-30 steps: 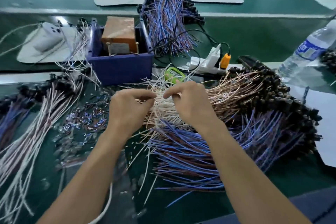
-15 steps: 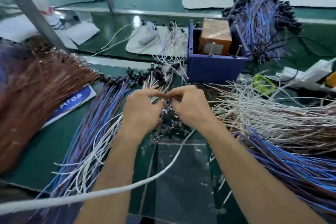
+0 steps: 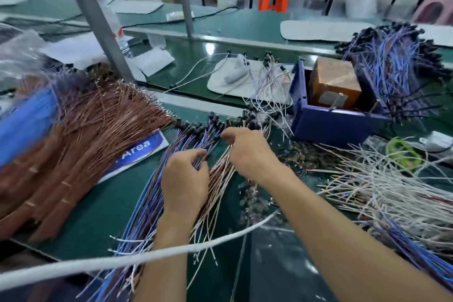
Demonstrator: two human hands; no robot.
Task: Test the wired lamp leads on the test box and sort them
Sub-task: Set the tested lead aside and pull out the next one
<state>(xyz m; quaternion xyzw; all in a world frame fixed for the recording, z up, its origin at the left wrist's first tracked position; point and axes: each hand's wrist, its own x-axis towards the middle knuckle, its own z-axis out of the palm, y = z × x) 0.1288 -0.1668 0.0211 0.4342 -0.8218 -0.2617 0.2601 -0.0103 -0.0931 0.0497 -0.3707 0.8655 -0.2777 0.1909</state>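
Observation:
A fan of lamp leads [image 3: 149, 206] with blue, brown and white wires and black lamp heads lies on the green bench in front of me. My left hand [image 3: 185, 181] rests on this fan with its fingers curled round some of the wires. My right hand [image 3: 247, 152] pinches a few pale leads near their black heads, just right of the left hand. The test box [image 3: 328, 127], a blue bin holding a brown block, stands to the right behind my hands. An untidy heap of white leads [image 3: 392, 191] spreads at the right.
Taped bundles of brown wire [image 3: 85, 144] cover the left side, over a blue "Area" label [image 3: 137, 152]. More blue leads [image 3: 392, 64] lie behind the box. A grey post [image 3: 98, 22] rises at the back left. A thick white cord [image 3: 122, 260] crosses the foreground.
My view has swung left, away from the right-hand heap. Both hands moved from the white heap over to the fan of leads, and the left hand has dropped lower onto its wires.

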